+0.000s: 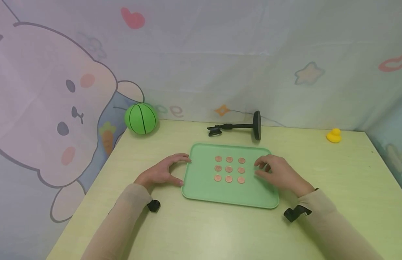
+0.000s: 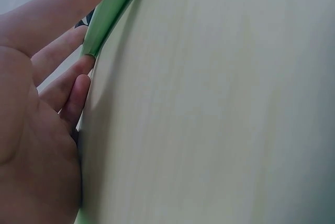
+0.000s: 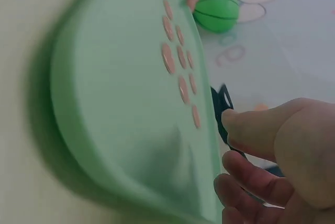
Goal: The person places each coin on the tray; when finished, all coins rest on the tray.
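Note:
A green tray (image 1: 201,191) lies on the table, with copper coins in three rows of three; one of them is the middle coin (image 1: 228,169). At the tray's left edge, my left hand (image 1: 160,171) has its thumb and fingers spread, fingertips right at the rim. The left wrist view shows this hand (image 2: 36,109) with its fingers along the tray's side. Over the tray's right part hovers my right hand (image 1: 277,173), its fingers loosely bent, just right of the right-hand column of coins. Nothing shows between its thumb and fingers (image 3: 256,177) in the right wrist view.
Behind the tray a black stand with a round base (image 1: 257,125) lies on its side. A green ball (image 1: 141,118) sits at the table's back left corner, a yellow rubber duck (image 1: 334,135) at the back right. A printed cloth (image 1: 204,72) hangs behind the table.

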Demonstrator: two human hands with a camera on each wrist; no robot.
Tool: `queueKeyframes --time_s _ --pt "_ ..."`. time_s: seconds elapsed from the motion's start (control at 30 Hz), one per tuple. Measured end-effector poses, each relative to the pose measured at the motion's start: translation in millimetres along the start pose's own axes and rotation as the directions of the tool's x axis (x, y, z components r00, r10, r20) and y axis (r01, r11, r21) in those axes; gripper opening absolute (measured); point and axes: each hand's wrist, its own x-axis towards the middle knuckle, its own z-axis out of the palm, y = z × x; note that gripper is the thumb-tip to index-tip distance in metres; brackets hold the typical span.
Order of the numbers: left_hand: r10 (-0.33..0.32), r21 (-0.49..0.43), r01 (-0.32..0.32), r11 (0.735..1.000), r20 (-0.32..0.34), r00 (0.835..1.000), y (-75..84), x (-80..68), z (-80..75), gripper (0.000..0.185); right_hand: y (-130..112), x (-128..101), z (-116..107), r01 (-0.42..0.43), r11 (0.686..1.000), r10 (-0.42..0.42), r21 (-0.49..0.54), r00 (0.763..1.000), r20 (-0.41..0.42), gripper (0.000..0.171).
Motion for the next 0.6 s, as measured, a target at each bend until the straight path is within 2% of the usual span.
queueKeyframes --time_s 0.17,0.3,0.43,0.6 --pt "0.008 -0.008 -0.008 1.000 -0.001 1.000 3.0 -0.5 -1.0 0.081 17.8 -4.7 -24.4 -0.043 0.998 0.041 -0.035 0.998 -0.038 0.021" --pt "0.009 -0.004 -0.009 1.000 0.000 1.000 2.7 -0.5 -1.1 0.081 32.1 -7.5 -38.3 -0.118 0.991 0.117 -0.061 0.993 -0.019 0.024" --pt "0.006 -0.010 -0.006 1.000 0.000 1.000 1.3 -0.6 -0.6 0.082 43.2 -10.1 -42.9 -0.181 0.981 0.183 -0.063 0.983 0.019 0.027" --pt "-0.005 -0.017 0.005 1.000 -0.001 1.000 1.5 -0.6 0.7 0.082 52.3 -12.4 -41.7 -0.182 0.981 0.184 -0.062 0.982 0.027 0.027"
